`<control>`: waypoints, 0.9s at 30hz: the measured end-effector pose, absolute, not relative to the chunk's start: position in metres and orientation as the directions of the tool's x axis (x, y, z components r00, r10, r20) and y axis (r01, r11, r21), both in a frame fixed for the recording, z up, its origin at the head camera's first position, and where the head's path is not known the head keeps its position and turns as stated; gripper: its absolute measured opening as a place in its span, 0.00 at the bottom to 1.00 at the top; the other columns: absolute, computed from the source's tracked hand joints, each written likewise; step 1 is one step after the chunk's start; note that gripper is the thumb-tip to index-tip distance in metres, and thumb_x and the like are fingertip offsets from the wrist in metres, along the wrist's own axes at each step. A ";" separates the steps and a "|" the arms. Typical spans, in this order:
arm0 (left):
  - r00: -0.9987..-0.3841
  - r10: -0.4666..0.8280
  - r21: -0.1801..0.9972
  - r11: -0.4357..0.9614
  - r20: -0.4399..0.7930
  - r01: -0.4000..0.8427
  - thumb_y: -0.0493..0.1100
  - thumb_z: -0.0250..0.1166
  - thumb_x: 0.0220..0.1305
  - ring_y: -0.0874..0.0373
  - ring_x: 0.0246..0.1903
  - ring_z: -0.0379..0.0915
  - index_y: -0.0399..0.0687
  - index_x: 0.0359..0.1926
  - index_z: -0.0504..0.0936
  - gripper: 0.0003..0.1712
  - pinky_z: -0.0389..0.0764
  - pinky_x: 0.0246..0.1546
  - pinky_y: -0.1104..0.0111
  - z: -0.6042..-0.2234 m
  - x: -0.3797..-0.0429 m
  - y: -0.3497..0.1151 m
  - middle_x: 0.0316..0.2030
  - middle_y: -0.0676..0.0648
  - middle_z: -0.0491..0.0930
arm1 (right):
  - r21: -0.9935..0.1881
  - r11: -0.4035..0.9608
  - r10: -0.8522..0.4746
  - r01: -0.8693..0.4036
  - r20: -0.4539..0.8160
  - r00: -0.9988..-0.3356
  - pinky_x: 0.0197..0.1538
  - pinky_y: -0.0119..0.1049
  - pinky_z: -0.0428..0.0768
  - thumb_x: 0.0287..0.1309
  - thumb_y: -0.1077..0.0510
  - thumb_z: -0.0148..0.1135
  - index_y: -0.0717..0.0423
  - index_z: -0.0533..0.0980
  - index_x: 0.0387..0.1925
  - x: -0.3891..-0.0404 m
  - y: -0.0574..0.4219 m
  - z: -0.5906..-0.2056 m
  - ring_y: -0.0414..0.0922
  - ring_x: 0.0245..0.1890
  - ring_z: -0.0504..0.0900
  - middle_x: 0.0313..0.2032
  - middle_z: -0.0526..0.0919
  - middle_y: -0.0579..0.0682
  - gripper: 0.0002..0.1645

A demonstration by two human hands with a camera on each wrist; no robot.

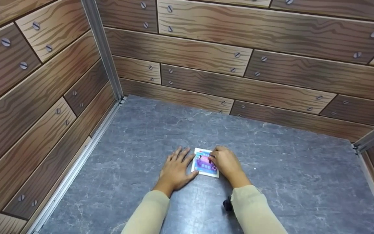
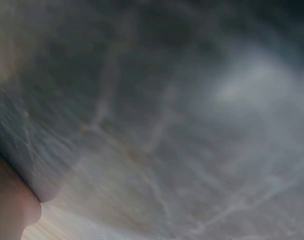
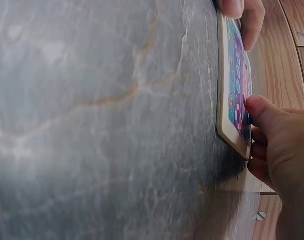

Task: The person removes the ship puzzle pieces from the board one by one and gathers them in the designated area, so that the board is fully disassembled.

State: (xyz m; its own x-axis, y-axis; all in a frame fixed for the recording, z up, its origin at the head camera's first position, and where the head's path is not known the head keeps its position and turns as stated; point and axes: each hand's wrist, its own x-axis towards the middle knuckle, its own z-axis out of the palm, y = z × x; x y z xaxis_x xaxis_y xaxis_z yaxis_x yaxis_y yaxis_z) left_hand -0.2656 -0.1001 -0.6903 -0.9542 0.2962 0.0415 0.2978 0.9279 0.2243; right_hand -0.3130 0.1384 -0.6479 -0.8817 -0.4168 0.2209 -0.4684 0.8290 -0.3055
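Observation:
A small square board [image 1: 208, 174] with a pale border and a bright blue, pink and purple picture lies flat on the grey surface. My left hand [image 1: 176, 170] rests palm down, fingers spread, with index finger and thumb at the board's left edge. My right hand [image 1: 227, 162] is over the board's right side, its fingers curled. In the right wrist view its thumb [image 3: 261, 110] is on the picture, at a small dark knob [image 3: 249, 119] mostly hidden by the fingertips. Another small dark spot [image 1: 200, 156] shows on the picture's left. Part of my left hand [image 2: 12, 205] edges into the left wrist view.
A grey marbled tabletop [image 1: 161, 123] spreads around both hands. Wood-patterned panels [image 1: 206, 42] rise at the back and left, joined by a metal corner post [image 1: 104, 48]. A black device [image 1: 227, 205] sits by the right sleeve.

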 end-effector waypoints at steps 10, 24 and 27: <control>-0.956 0.289 0.227 0.929 0.042 0.291 0.83 0.44 0.73 0.46 0.88 0.48 0.73 0.84 0.62 0.46 0.63 0.82 0.40 -0.689 -0.265 -0.100 0.87 0.56 0.56 | -0.269 0.836 -0.435 -0.478 0.205 -0.877 0.49 0.51 0.89 0.70 0.53 0.73 0.59 0.91 0.44 -0.314 0.138 -0.647 0.52 0.42 0.90 0.40 0.89 0.51 0.12; -0.958 0.286 0.226 0.932 0.026 0.284 0.83 0.43 0.74 0.47 0.88 0.47 0.73 0.85 0.61 0.46 0.62 0.83 0.40 -0.690 -0.267 -0.100 0.87 0.56 0.55 | -0.197 0.821 -0.484 -0.537 0.261 -0.835 0.47 0.51 0.88 0.69 0.56 0.73 0.59 0.90 0.38 -0.315 0.138 -0.646 0.54 0.38 0.89 0.36 0.88 0.52 0.10; -0.957 0.288 0.229 0.930 0.029 0.287 0.83 0.42 0.74 0.47 0.88 0.46 0.73 0.85 0.61 0.46 0.62 0.83 0.40 -0.691 -0.267 -0.100 0.87 0.56 0.54 | -0.208 0.823 -0.475 -0.528 0.257 -0.842 0.47 0.51 0.89 0.69 0.57 0.72 0.59 0.90 0.36 -0.315 0.138 -0.646 0.54 0.38 0.90 0.36 0.89 0.51 0.09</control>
State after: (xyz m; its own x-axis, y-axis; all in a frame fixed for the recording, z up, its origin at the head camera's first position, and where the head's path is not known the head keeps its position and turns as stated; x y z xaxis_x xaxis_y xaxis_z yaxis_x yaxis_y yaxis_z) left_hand -0.2665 -0.0998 -0.6909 -0.9572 0.2881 0.0295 0.2870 0.9303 0.2286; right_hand -0.3151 0.1382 -0.6458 -0.8415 -0.4749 0.2574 -0.5283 0.8231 -0.2083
